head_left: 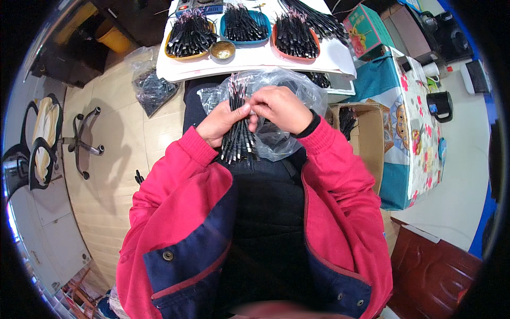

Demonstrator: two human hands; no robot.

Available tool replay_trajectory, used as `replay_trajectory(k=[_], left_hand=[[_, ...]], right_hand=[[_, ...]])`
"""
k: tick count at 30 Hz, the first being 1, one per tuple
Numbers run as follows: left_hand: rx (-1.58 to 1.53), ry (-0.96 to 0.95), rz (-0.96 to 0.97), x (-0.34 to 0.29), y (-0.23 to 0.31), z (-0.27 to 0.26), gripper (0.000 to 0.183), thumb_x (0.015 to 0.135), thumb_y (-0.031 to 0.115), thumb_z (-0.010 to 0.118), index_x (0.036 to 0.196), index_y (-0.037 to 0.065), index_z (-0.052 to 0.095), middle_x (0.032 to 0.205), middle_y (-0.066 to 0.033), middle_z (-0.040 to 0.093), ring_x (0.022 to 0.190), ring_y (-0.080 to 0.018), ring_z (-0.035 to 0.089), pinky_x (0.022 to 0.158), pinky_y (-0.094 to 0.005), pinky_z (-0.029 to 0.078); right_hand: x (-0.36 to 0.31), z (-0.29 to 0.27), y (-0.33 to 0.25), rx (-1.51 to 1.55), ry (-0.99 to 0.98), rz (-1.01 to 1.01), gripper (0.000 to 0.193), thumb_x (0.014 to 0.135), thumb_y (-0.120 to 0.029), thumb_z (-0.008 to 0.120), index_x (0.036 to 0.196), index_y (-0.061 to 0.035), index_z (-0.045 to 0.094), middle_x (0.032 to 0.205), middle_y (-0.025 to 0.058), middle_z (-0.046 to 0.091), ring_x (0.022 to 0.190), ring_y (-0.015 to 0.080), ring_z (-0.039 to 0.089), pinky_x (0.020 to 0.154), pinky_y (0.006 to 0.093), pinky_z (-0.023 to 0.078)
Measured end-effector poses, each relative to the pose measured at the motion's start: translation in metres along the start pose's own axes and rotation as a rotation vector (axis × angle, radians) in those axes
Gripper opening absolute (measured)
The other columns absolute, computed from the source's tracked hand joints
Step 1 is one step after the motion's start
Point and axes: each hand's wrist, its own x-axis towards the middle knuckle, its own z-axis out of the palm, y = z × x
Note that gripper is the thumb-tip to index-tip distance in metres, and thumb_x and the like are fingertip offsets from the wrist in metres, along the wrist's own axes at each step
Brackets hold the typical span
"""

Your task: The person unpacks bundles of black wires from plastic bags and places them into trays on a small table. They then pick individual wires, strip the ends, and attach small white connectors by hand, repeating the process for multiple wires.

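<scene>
Over my lap, my left hand [220, 123] is closed around a bundle of short black cables [237, 146]. Reddish wire ends stick out at the bundle's top, and silvery ends hang below. My right hand [281, 108] meets the bundle's right side with its fingers pinched together; what lies between them, if anything, is hidden. Under both hands a clear plastic bag [284, 149] spreads across my lap.
On the white table [239, 66] ahead, yellow [169, 52], blue [245, 42] and orange [303, 56] trays hold similar cables, near a small round bowl [223, 51]. A cardboard box [372, 143] stands at right. Another bag [154, 82] lies on the floor at left.
</scene>
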Motion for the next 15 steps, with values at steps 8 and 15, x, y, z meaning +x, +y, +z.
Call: replay_trajectory(k=[8,15], left_hand=[[-0.707,0.164,0.022,0.015,0.0,-0.031,0.018,0.098,0.024,0.054,0.093,0.007,0.051,0.07,0.0022,0.046,0.067,-0.0106,0.047,0.075,-0.0297,0.045],[-0.72,0.124,0.106,0.014,0.001,-0.035,0.024,0.099,0.028,0.05,0.086,0.009,0.047,0.07,0.002,0.045,0.067,-0.0119,0.047,0.077,-0.0321,0.045]], right_hand=[[-0.04,0.045,-0.073,-0.277,-0.252,-0.3,0.019,0.084,-0.016,0.056,0.1,-0.0081,0.062,0.063,0.0056,0.061,0.055,0.0248,0.064,0.045,0.0368,0.049],[-0.033,0.073,-0.058,-0.327,-0.318,-0.186,0.017,0.081,-0.023,0.063,0.086,-0.008,0.056,0.067,0.0084,0.058,0.06,0.025,0.065,0.051,0.0365,0.05]])
